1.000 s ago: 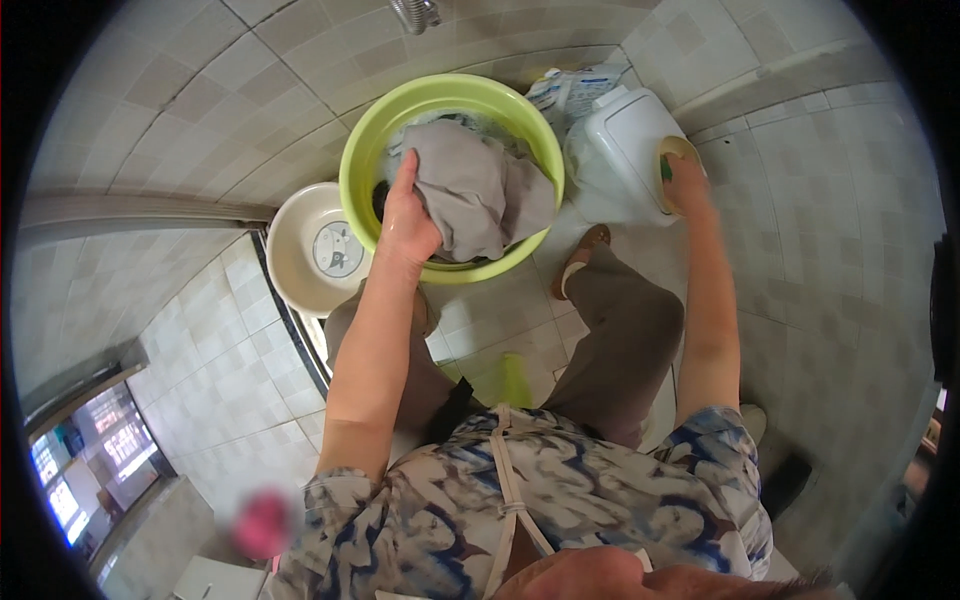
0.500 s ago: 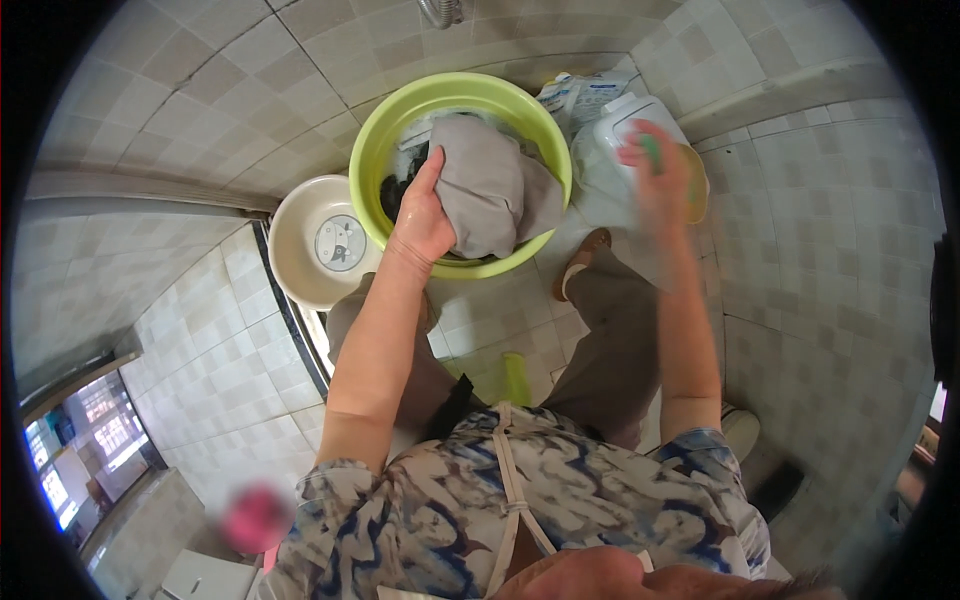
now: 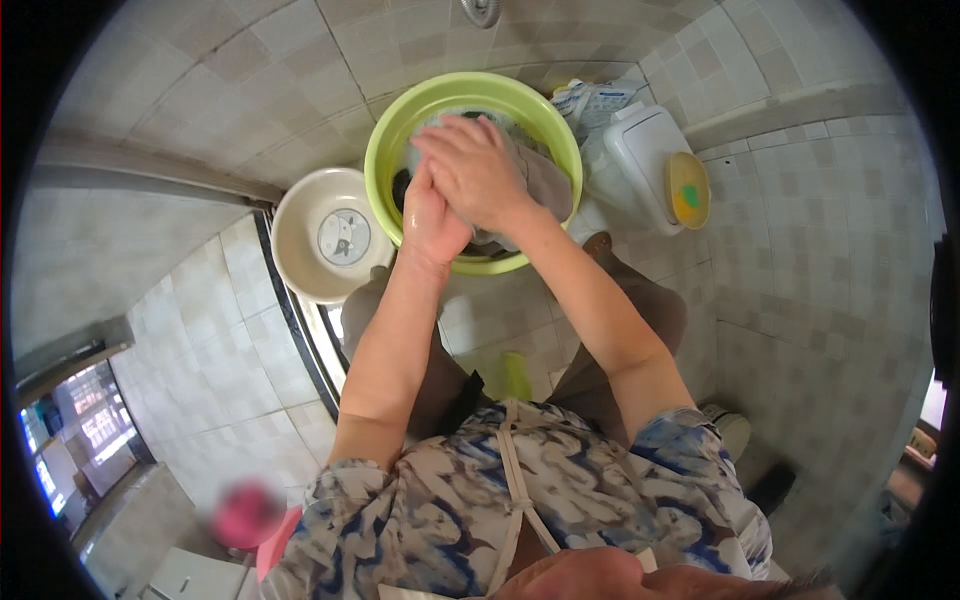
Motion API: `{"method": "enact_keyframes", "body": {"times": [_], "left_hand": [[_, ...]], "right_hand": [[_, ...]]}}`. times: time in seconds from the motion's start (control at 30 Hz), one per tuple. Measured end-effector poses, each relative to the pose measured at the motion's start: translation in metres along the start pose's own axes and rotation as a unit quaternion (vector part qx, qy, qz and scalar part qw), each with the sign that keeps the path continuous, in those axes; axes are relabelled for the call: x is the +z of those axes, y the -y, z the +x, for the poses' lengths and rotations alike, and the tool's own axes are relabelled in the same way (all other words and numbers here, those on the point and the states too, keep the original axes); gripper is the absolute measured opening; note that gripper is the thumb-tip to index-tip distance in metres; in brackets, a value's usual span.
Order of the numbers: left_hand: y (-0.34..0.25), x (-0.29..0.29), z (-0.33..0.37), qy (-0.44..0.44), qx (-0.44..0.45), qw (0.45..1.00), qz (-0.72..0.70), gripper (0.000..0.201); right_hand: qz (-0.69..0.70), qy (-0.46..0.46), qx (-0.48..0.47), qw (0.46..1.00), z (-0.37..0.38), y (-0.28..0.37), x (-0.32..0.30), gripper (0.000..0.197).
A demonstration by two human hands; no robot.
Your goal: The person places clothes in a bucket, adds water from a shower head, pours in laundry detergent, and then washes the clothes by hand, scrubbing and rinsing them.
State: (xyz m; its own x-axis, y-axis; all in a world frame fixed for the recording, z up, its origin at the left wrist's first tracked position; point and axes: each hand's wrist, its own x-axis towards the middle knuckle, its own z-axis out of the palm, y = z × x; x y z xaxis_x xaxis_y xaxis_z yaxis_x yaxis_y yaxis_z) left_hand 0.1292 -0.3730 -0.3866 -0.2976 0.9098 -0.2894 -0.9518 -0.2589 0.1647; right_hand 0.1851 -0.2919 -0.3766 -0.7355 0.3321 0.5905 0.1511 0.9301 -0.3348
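A yellow-green tub (image 3: pixel 384 135) holds laundry, with a grey-taupe cloth (image 3: pixel 545 187) on top. My left hand (image 3: pixel 438 222) is closed on the cloth at the tub's near left, thumb upward; most of its fingers are hidden. Over it lies my right hand (image 3: pixel 478 172), its fingers stretched out and pressed flat across the cloth and against the left thumb. A green piece of soap (image 3: pixel 690 195) rests in a yellow dish (image 3: pixel 679 162) to the right. Dark fabric and wet suds show partly around the hands.
Left of the tub is a cream basin (image 3: pixel 290 245) with a cartoon animal on its bottom. A white lidded container (image 3: pixel 638 150) carries the soap dish, and a printed bag (image 3: pixel 600 98) leans behind it. Tiled walls close in on both sides; a metal hose (image 3: pixel 482 10) hangs at the back.
My right hand has moved left from the white container to the cloth, leaving the green soap in the dish. My left hand remains on the cloth.
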Motion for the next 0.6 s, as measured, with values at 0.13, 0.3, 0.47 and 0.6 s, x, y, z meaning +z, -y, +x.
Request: {"method": "enact_keyframes", "body": {"times": [0.13,0.3,0.47,0.6], "left_hand": [[0.0,-0.003,0.01,0.021,-0.056,0.998,-0.025,0.043],[-0.007,0.011,0.001,0.043,-0.065,0.996,-0.043,0.045],[-0.036,0.0,0.004,0.092,-0.032,0.992,-0.078,0.046],[-0.039,0.003,0.007,0.087,-0.041,0.994,-0.061,0.047]], "right_hand": [[-0.003,0.043,0.172,0.984,0.009,-0.04,0.011,0.02],[0.291,0.047,0.462,0.836,-0.012,-0.102,0.02,0.017],[0.597,-0.079,0.568,0.561,-0.052,-0.083,-0.036,0.022],[0.433,0.113,0.555,0.701,-0.053,-0.017,-0.039,0.013]]}}
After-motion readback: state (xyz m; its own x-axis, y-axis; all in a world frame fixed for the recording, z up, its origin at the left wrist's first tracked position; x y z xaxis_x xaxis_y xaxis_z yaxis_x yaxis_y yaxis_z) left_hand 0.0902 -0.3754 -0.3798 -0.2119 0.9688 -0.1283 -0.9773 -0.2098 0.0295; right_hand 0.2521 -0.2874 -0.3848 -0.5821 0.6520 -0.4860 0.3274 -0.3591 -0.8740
